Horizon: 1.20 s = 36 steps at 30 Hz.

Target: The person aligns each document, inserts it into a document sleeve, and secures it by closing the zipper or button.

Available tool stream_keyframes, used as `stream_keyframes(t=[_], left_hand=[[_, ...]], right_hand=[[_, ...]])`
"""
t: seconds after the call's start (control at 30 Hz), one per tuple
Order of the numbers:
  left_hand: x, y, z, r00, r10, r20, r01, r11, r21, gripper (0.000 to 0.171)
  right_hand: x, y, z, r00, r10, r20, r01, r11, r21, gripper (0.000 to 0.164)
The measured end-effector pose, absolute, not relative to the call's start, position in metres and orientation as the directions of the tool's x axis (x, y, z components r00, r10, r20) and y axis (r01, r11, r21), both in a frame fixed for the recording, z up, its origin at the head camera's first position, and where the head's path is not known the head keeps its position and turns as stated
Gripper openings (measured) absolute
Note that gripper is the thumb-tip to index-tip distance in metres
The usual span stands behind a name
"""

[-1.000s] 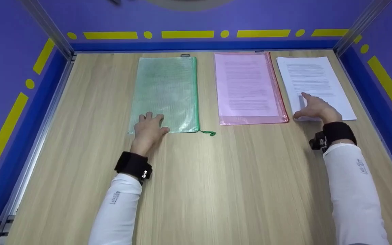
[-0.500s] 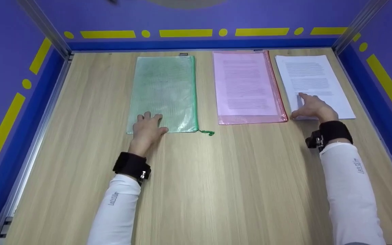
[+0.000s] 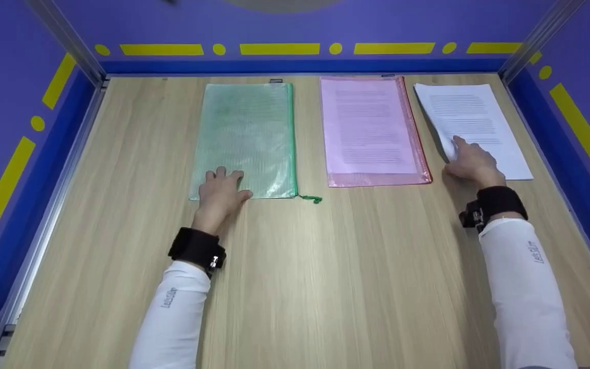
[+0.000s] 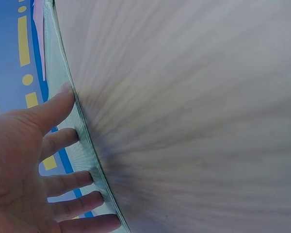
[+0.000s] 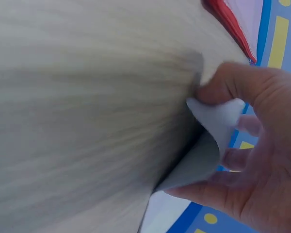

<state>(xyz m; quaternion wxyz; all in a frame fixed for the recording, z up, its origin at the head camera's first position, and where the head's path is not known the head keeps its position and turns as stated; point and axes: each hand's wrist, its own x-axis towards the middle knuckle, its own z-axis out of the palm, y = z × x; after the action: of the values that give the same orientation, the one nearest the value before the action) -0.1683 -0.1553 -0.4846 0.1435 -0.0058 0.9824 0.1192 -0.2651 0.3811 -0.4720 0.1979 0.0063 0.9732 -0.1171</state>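
My left hand [image 3: 220, 197] lies with spread fingers on the near left part of a green mesh zip folder [image 3: 249, 133]. In the left wrist view its fingertips touch the folder's near edge [image 4: 94, 150]. At the far right, my right hand [image 3: 474, 164] pinches the near left corner of a stack of printed paper [image 3: 466, 113]. That corner is lifted and curled, and the right wrist view has the bent sheets [image 5: 208, 145] between thumb and fingers. How many sheets are gripped I cannot tell.
A pink zip folder [image 3: 366, 128] with printed pages inside lies between the green folder and the paper stack. A green zipper cord [image 3: 311, 199] trails from the green folder's near right corner. Blue panels with yellow marks [image 3: 279, 48] wall the wooden table [image 3: 325, 287].
My right hand has closed its fingers on the paper stack's near left corner and lifted it off the table. The left hand stays on the green folder.
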Motion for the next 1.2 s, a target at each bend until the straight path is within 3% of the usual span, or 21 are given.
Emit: stream_keyframes(t=[0.37,0.73,1.03,1.2], left_hand=[[-0.167,-0.15,-0.485,-0.959,0.034,-0.281,-0.041,0.965,0.257,0.062],[-0.164,-0.152,-0.483,-0.955,0.051,-0.293,-0.023,0.969,0.244,0.063],[-0.168,-0.154,-0.481,-0.946,0.051,-0.319,-0.022,0.975,0.221,0.064],[-0.168,-0.158,-0.474,-0.949,0.051,-0.31,-0.05,0.95,0.309,0.061]], right_hand=[[-0.257,0.38,-0.5,-0.996,0.043,-0.082,0.051,0.993,-0.104,0.039],[-0.251,0.377,-0.487,-0.997,0.072,0.016,0.067,0.978,-0.196,0.047],[-0.243,0.362,-0.466,-0.983,0.112,0.143,0.072,0.963,-0.258,0.033],[-0.238,0.347,-0.455,-0.97,0.099,0.221,0.03,0.955,-0.295,0.027]])
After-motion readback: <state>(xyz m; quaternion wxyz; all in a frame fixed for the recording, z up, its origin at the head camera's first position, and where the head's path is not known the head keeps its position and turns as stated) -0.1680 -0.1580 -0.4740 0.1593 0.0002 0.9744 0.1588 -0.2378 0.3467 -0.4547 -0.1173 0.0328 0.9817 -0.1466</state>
